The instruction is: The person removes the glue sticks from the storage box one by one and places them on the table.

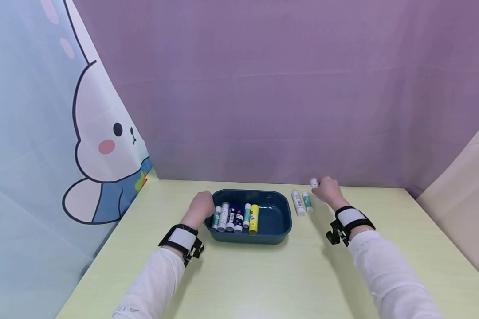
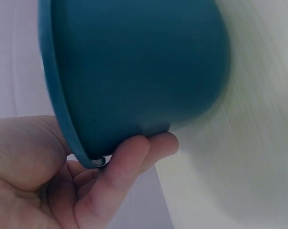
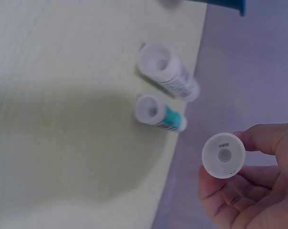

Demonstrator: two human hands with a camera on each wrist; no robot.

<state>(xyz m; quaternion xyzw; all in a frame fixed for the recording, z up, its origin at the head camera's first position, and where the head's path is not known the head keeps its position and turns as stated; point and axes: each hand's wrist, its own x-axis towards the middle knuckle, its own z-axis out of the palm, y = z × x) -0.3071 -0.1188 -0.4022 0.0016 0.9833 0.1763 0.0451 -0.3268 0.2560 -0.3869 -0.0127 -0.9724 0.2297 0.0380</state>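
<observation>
At the left end of a dark blue plastic tray (image 1: 245,238), my left hand (image 1: 202,206) grips the rim, thumb on one side and fingers curled against the outer wall (image 2: 139,71) in the left wrist view. Several glue sticks lie side by side in the tray's left half, among them a yellow one (image 1: 253,219). My right hand (image 1: 329,192) pinches a white glue stick (image 3: 223,156) between thumb and fingers, its round end facing the right wrist camera. Left of that hand, a larger white glue stick (image 1: 298,203) and a small teal-and-white one (image 1: 308,202) lie on the table.
The pale yellow-green table (image 1: 255,283) runs back to a purple cloth (image 1: 271,97). At the left hangs a light blue cloth (image 1: 28,133) with a cartoon animal; a cream cloth (image 1: 471,199) is at the right. Both wrists wear black straps with small cameras.
</observation>
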